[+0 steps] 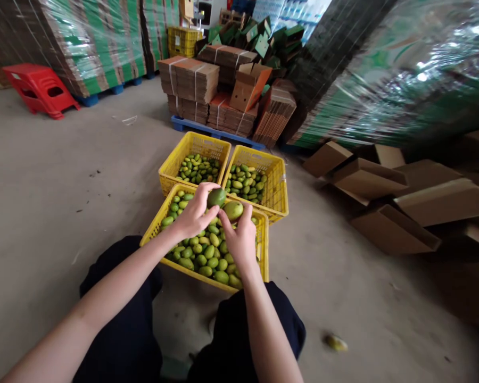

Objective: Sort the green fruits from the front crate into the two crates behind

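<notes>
My left hand [193, 217] has its fingers and thumb closed around a dark green mango [216, 198]. Beside it, my right hand [241, 239] grips a lighter, yellow-green mango [233, 211]. Both hands are raised over the front yellow crate [265, 247], with the thumbs close together. Many green mangoes [207, 260] fill that crate, partly covered by my hands and forearms. Two more yellow crates stand just behind: the back left crate [168, 175] and the back right crate [282, 186] each hold a lower layer of green and yellowish mangoes.
Strapped flat cartons [189, 80] sit on a blue pallet [199, 126] behind the crates. Open cardboard boxes [395, 229] lie to the right. A red stool [42, 90] stands at far left. One yellowish fruit [335, 342] lies on the floor by my right leg.
</notes>
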The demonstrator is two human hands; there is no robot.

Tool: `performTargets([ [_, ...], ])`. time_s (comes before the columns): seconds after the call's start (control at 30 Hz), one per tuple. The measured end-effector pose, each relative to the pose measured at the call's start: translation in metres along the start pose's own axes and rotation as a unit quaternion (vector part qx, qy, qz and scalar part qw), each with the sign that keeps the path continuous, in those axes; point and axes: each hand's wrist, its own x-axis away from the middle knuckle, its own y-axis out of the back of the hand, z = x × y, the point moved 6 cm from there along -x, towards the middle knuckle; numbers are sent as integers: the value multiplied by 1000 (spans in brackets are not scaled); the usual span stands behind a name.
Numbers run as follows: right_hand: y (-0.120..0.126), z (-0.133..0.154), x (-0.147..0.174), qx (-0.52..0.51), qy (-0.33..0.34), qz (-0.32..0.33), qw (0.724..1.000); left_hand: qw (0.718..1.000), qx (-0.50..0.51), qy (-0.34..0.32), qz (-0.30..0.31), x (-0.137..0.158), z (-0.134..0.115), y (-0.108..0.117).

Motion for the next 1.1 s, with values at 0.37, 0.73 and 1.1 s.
performTargets([
  [0.37,21,12,-13,119,72,-19,990,997,-34,-31,56,1,0,-3],
  [0.73,-5,-10,-17,-301,-160,54,938,849,419,307,-95,5,24,-3],
  [1.1,-22,-20,-8,-266,-178,45,947,834,407,366,-75,13,38,-19],
])
